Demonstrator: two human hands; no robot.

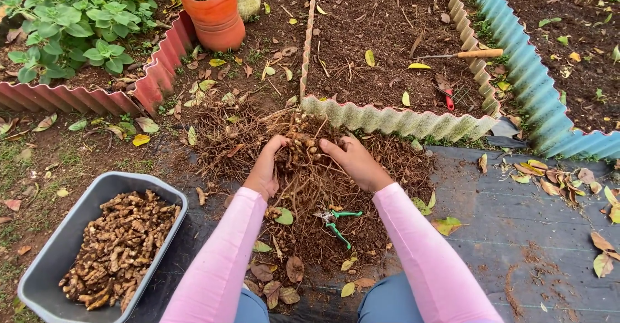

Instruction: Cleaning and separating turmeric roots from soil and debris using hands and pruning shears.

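Observation:
My left hand (265,168) and my right hand (355,161) both grip a clump of knobbly brown rhizomes (303,147) tangled in thin roots. The clump rests on top of a wide pile of dry roots and soil (303,187) spread on black ground cloth (516,232). Both arms wear pink sleeves. Small green-handled pruning shears (336,221) lie on the pile just below my right wrist. A grey plastic tub (61,245) at the lower left holds a heap of cleaned brown rhizomes (123,245).
A terracotta pot (216,16) stands at the top. Corrugated edging (400,121) borders a soil bed with a wooden-handled tool (475,53) and a red-handled tool (449,98). A red-edged bed of leafy plants (71,19) sits at the upper left. Fallen leaves lie scattered around.

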